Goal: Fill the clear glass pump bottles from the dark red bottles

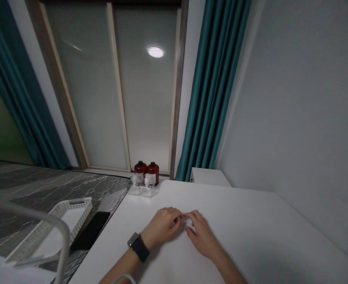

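Observation:
Both hands rest on a white table [250,221], fingertips meeting near its middle. My left hand [162,227], with a dark watch [138,246] on its wrist, has its fingers curled into a pinch. My right hand [200,232] also curls, its thumb and forefinger pressed together against the left fingertips. Whatever is pinched between them is too small to make out.
Two dark red bottles [146,170] stand in a clear tray [141,190] at the table's far edge. On a grey patterned surface to the left lie a white slotted basket [58,225] and a black phone [91,229]. Teal curtains [212,90] flank frosted panels behind.

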Tool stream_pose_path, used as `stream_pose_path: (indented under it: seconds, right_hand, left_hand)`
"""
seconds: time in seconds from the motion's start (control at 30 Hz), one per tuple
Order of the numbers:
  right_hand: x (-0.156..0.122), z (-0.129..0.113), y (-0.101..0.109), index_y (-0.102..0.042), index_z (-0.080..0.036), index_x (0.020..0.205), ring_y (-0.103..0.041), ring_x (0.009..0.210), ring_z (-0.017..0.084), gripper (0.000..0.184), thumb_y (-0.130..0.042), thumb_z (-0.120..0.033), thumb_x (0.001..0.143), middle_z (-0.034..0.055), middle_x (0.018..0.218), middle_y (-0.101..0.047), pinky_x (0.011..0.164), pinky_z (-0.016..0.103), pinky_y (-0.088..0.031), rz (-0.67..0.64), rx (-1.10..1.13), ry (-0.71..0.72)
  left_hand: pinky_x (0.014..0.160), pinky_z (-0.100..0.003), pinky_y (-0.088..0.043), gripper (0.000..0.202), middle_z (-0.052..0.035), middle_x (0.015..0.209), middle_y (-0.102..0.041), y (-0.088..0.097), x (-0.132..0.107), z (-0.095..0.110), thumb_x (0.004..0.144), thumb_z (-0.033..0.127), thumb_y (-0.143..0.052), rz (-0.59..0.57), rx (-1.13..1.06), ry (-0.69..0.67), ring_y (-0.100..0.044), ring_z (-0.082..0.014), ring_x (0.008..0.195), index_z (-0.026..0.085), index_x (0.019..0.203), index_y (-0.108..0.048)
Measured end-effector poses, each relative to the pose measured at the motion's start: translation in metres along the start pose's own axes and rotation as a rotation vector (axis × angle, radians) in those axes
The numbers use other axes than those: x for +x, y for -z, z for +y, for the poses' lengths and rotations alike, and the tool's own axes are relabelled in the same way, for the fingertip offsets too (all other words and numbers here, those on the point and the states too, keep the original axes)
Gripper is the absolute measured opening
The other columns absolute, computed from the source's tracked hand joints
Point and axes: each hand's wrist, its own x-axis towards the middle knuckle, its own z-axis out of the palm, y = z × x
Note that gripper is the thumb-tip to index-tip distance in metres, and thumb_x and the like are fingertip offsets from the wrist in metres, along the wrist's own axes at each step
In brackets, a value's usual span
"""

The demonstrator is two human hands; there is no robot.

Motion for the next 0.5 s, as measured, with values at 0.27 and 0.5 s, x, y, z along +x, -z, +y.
stream_pose_path:
  seconds: [0.27,0.5]
  right_hand:
    - [0.002,-0.005,-0.007,-0.061,-0.028,0.118,-0.062,0.103,0.026,0.036,-0.052,-0.013,0.087,0.0061,0.111,-0.065,0.095,0.043,-0.048,-0.012,0.0,0.027]
    - [0.033,-0.039,-0.027,-0.059,-0.029,0.123,-0.059,0.109,0.027,0.042,-0.054,-0.01,0.085,0.0057,0.116,-0.065,0.096,0.045,-0.044,-0.16,-0.052,0.135]
  left_hand:
    - [0.073,-0.028,-0.046,0.016,-0.0032,0.079,-0.069,0.039,-0.009,-0.048,0.089,0.018,-0.051,0.14,0.01,0.067,-0.063,-0.0188,0.075,0.02,0.089,-0.067]
    - [0.072,-0.032,-0.048,0.017,-0.0056,0.086,-0.063,0.03,-0.037,-0.098,0.091,0.02,-0.043,0.526,0.01,0.363,-0.061,-0.0217,0.082,0.019,0.093,-0.06]
